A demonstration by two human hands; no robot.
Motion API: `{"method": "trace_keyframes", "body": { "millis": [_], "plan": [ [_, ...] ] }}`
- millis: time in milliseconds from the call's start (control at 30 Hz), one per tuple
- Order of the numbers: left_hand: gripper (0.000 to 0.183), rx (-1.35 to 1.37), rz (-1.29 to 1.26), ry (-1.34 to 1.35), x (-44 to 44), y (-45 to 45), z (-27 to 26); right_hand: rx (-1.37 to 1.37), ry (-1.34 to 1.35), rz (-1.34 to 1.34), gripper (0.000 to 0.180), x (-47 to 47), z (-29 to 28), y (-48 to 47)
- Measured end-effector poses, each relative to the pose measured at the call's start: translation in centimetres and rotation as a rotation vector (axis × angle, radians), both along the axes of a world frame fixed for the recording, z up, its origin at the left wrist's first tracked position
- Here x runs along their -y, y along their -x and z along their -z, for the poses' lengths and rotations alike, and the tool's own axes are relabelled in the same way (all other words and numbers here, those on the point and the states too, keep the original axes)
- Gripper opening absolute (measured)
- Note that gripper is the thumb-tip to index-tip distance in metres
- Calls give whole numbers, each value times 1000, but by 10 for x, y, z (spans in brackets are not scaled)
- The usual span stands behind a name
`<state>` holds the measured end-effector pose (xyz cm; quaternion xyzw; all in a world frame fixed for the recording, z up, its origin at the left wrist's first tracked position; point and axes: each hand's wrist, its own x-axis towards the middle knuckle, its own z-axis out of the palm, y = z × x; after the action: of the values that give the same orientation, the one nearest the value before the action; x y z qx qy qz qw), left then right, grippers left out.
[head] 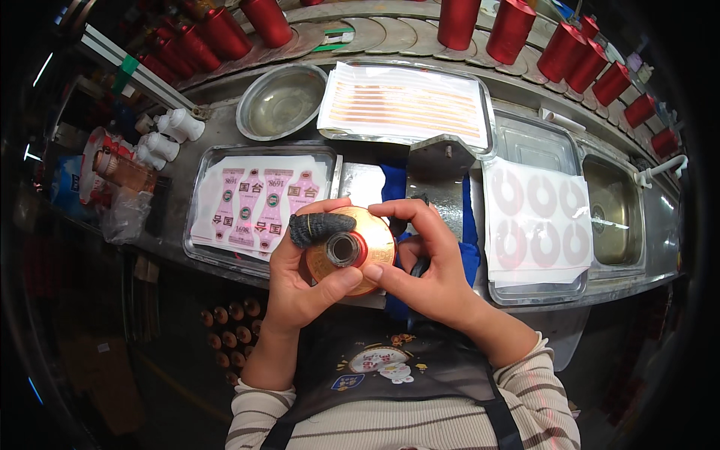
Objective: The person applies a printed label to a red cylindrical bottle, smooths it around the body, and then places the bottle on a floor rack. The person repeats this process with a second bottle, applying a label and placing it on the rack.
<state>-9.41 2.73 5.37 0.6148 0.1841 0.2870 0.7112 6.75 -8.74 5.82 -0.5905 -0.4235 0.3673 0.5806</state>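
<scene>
Both hands hold a bottle (360,251), its open threaded neck pointing up at me. A gold ring-shaped decal (381,241) covers the shoulder around the red base of the neck. My left hand (298,284) grips the left side, thumb on the shoulder; one of its fingers wears a black ribbed finger cot (322,228) that lies across the gold. On the right side, my right hand (436,273) presses thumb and forefinger to the decal's edge. Its other fingers curl beside dark pieces I cannot make out. The bottle's body is hidden below.
Pink printed label sheets (256,208) lie in a left tray, gold strips (402,109) in a back tray, ring decal sheets (540,219) at right. Nearby are a metal basin (281,101), a bracket (441,154), a sink (613,225) and a conveyor (388,36) carrying red bottles (511,31).
</scene>
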Motion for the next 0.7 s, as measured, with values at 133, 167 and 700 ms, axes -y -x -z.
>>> {"method": "trace_keyframes", "body": {
  "millis": [133,167,700],
  "plan": [
    [67,37,4,29,1,-1,5,-106,-6,-20,49,-1,3,0],
    [67,40,5,29,1,-1,5,-148,5,-21,50,-1,3,0],
    [62,48,-23,20,2,-3,2,-747,82,326,15,2,-4,-35]
  ]
}}
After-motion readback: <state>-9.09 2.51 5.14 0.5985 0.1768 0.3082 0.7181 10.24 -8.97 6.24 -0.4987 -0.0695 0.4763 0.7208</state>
